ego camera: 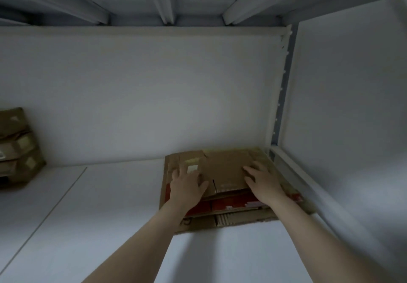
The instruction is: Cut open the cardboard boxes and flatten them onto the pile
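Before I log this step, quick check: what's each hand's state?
Left hand: open, pressing flat on the top flattened cardboard box.
Right hand: open, pressing on the same box.

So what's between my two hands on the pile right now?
Only the bare brown top cardboard sheet, seen in the head view; left hand and right hand rest flat on the pile.

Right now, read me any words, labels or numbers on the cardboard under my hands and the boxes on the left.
Nothing here reads clearly.
Top flattened cardboard: faint white print near its front edge, too blurred to read.
Bottom sheet of the pile: a dark mark, too blurred to read.
Stacked boxes: pale labels, too small to read.
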